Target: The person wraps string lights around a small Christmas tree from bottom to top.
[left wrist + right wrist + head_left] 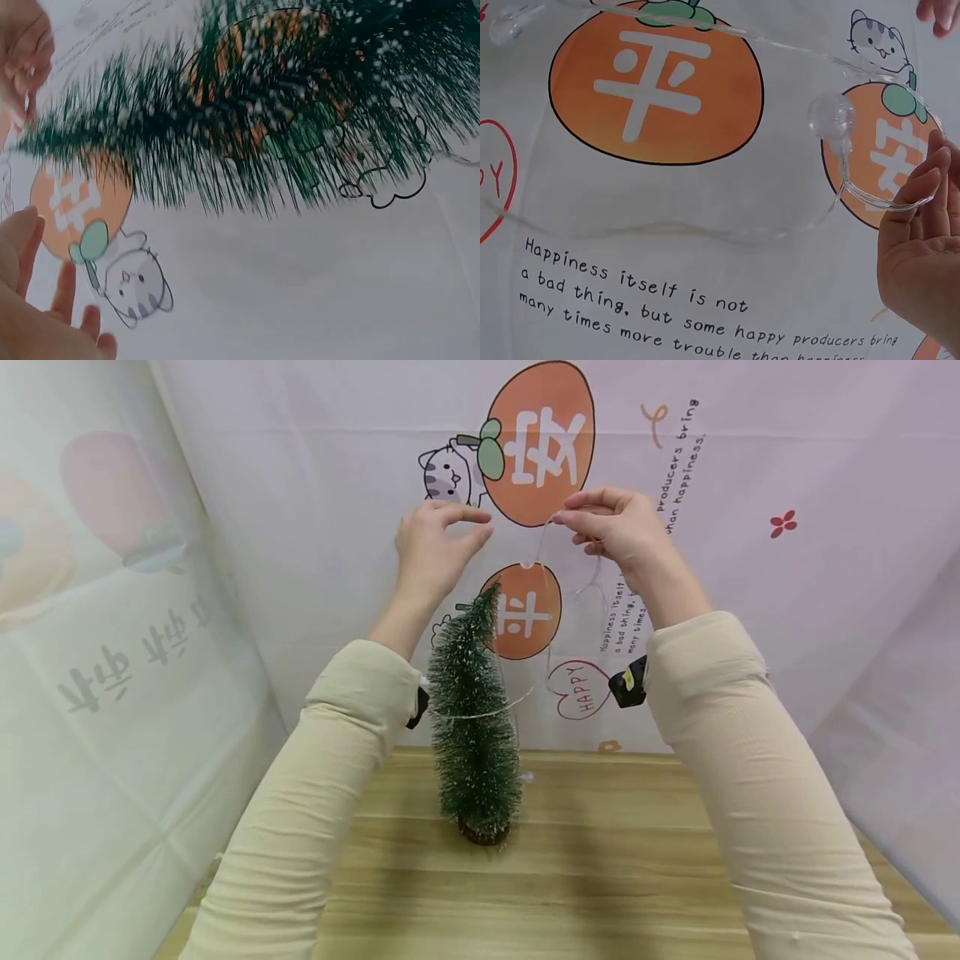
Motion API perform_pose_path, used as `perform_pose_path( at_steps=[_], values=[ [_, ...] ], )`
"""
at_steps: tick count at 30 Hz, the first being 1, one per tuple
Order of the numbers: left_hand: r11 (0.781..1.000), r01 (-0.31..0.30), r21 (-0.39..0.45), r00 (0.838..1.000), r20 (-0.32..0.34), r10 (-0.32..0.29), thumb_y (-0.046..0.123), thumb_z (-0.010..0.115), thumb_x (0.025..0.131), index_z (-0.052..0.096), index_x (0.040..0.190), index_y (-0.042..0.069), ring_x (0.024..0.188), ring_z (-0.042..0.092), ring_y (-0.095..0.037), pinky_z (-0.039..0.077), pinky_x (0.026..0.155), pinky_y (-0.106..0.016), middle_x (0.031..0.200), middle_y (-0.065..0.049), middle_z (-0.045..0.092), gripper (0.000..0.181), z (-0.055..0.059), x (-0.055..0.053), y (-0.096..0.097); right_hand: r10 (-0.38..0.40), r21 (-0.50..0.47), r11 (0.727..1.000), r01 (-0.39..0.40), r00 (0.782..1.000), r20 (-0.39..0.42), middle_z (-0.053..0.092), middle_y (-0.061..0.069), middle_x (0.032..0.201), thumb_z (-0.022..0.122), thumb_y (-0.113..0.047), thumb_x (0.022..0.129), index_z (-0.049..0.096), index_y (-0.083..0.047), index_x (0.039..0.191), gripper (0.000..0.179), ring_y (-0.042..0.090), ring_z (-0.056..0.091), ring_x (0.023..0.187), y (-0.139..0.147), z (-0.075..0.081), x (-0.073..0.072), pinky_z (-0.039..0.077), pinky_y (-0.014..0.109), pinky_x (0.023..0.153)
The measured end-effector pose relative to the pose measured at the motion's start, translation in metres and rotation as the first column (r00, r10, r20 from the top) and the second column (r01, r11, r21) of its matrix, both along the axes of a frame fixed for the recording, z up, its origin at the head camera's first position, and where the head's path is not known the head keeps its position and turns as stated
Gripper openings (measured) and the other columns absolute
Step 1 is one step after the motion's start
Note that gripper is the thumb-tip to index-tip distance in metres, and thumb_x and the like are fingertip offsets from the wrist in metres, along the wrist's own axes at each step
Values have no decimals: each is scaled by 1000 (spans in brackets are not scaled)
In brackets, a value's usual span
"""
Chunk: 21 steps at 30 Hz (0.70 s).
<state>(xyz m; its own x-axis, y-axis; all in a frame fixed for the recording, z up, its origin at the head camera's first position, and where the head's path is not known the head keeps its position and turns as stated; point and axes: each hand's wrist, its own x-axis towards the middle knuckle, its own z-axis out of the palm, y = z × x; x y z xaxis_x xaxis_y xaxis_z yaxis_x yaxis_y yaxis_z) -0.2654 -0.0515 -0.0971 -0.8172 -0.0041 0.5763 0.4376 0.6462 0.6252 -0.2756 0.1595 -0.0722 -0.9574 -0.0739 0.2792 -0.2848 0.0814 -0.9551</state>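
Observation:
A small green bottle-brush Christmas tree [476,718] with white-flecked bristles stands on a round brown base, its tip bent to the right. Clear string lights [480,717] cross its middle and trail up to the right. Thumb and fingertips of my right hand [622,527] pinch the thin wire above and right of the tip. In the right wrist view, a clear round bulb [831,118] hangs from the loop beside that hand. My left hand [433,547] is raised left of the tip, thumb and fingers spread apart with nothing between them.
The tree stands on a wood-grain table [420,893]. Behind it hangs a white cloth [337,527] printed with orange fruits, cats and lettering. More white cloth [97,760] closes off the left and right sides.

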Motion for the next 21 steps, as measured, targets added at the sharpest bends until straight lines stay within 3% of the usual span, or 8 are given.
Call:
perform_pose_path(
  at_steps=[5, 8, 21],
  values=[
    [976, -120, -180, 985, -148, 94, 38, 63, 91, 73, 108, 23, 138, 30, -23, 13, 119, -40, 137, 0, 53, 25, 1, 3, 15, 1, 18, 1000, -1, 999, -37, 71, -12, 77, 69, -12, 86, 63, -7, 105, 21, 8, 56, 65, -6, -3, -1, 46, 17, 60],
    [962, -142, -234, 976, -197, 97, 41, 62, 91, 74, 107, 23, 140, 27, -24, 12, 120, -41, 137, -1, 53, 27, 2, 4, 22, 3, 13, 1000, -3, 999, -54, 71, -12, 75, 70, -11, 86, 64, -6, 104, 19, 8, 56, 64, -9, -4, 0, 46, 17, 60],
    [954, -124, -271, 979, -190, 73, 39, 59, 93, 75, 106, 22, 141, 26, -25, 12, 120, -42, 138, -1, 51, 26, 3, 3, 33, 33, 8, 999, -32, 997, -76, 69, -10, 74, 71, -11, 85, 65, -6, 100, 17, 8, 53, 62, -19, -7, 4, 43, 18, 56]
  ],
)
